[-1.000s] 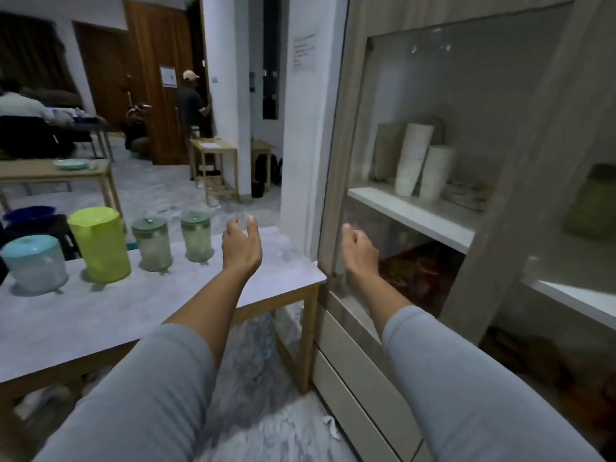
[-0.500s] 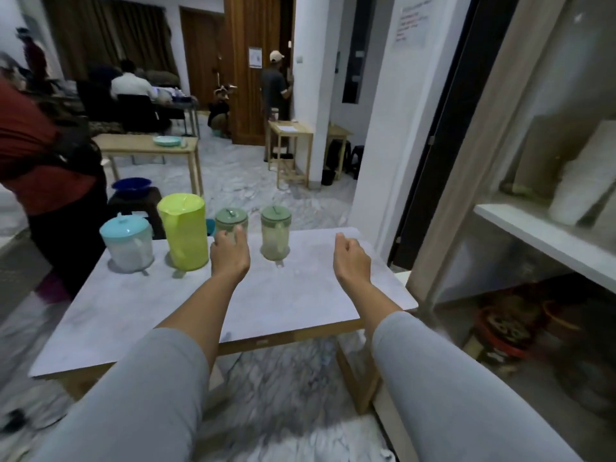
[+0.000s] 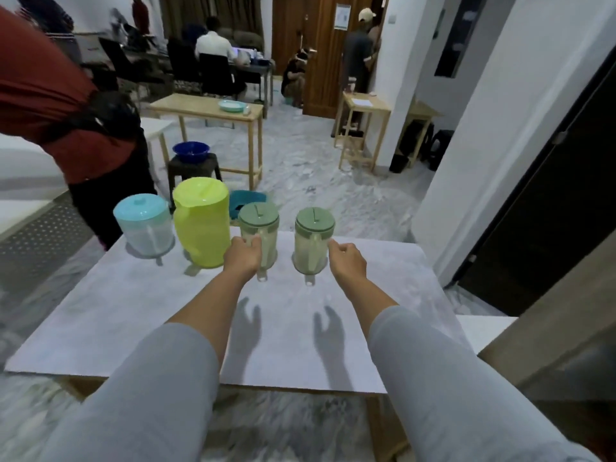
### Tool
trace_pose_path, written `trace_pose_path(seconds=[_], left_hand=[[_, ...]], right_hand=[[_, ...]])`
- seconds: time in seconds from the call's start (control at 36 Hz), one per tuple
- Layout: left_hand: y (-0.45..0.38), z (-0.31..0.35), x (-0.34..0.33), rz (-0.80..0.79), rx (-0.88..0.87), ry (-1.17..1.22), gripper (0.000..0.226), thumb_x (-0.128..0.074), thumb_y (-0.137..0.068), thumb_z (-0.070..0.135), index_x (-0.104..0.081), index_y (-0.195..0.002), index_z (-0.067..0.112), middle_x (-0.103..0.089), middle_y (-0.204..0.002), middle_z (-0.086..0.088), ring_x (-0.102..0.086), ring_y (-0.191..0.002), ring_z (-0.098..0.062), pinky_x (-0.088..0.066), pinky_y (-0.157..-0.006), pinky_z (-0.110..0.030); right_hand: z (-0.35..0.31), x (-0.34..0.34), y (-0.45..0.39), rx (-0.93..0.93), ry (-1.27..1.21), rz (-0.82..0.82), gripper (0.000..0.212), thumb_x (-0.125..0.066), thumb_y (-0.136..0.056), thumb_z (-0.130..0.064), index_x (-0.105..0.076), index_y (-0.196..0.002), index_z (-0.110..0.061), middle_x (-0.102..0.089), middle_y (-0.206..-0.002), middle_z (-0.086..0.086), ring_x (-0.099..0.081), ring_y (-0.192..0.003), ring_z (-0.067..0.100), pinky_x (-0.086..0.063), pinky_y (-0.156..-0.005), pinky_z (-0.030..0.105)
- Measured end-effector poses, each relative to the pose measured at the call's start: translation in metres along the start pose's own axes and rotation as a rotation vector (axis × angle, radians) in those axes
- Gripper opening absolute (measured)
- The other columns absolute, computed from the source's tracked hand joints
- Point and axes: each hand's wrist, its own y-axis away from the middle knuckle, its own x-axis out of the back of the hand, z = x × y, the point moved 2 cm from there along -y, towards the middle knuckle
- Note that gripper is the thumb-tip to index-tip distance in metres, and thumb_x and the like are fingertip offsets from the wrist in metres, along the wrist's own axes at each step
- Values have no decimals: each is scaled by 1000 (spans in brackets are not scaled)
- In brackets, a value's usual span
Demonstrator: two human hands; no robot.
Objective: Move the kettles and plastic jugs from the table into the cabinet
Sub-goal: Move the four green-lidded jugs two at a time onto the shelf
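Head view shows four containers standing upright in a row along the far part of the white table, their long axes vertical and lids up. From my left: a blue-lidded clear jug, a lime-green jug whose spout points toward the blue one, then two clear jugs with green lids. The handles of the green-lidded pair face me, each ending in a small loop near the tabletop.

My left hand is at the left green-lidded jug, directly in front of it; my fingers curl around the upper part of its handle, so I am grasping it. The jug stands just beyond my knuckles, its base on the table.

My right hand sits just right of the right green-lidded jug, level with its body. Its fingers are loosely curled and the fingertips come up beside the jug's side; I cannot tell whether they touch it, and they hold nothing. That jug stands between my two hands.

A person in a red top stands at the far left of the table.
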Motion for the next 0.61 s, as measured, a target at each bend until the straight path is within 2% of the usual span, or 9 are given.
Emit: trace_pose_path(seconds=[0.11, 0.33, 0.61], left_hand=[[-21, 8, -17, -24, 56, 6, 58, -39, -98, 41, -37, -141, 2, -46, -142, -18, -44, -129, -37, -39, -102, -38], [-59, 4, -32, -63, 131, -49, 72, -52, -94, 41, -26, -146, -3, -36, -150, -18, -39, -136, -36, -37, -106, -38], [-100, 4, -44, -152, 160, -138, 69, -54, -92, 46, -43, -137, -5, -49, -140, -21, -49, -127, -37, -43, -100, -38]], right_hand=[[-2, -11, -44, -43, 34, -61, 54, -48, -93, -41, -43, -136, -8, -48, -139, 14, -48, -125, 32, -41, -97, 34], [5, -45, -86, -89, 128, -120, 57, -52, -92, -38, -42, -135, -3, -50, -137, 18, -48, -126, 34, -43, -96, 34], [5, -72, -115, -158, 141, -82, 57, -58, -89, -35, -44, -133, -2, -53, -135, 17, -49, -126, 34, -42, -98, 35]])
